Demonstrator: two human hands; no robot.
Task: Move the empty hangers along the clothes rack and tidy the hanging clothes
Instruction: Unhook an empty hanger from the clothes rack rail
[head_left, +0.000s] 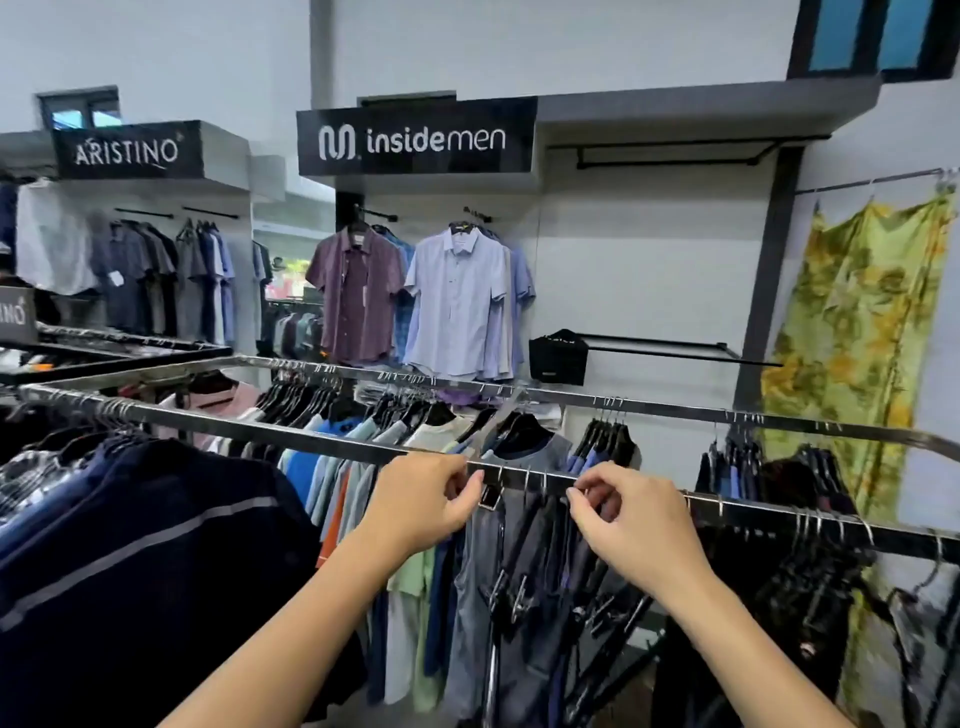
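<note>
Both hands up at the chrome rail mid-frame: left hand pinching a hook by the bracket, right hand pinching hooks of the black clip hangers just beside it. Navy shirt fills lower left.

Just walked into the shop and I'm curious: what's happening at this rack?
A person is sorting hangers on the near metal rail. Both hands are up at the rail: the left hand pinches a hook beside a small tag, the right hand pinches another among the dark clip hangers. Shirts hang bunched on the left.

Two bare, sleeveless forearms
</note>
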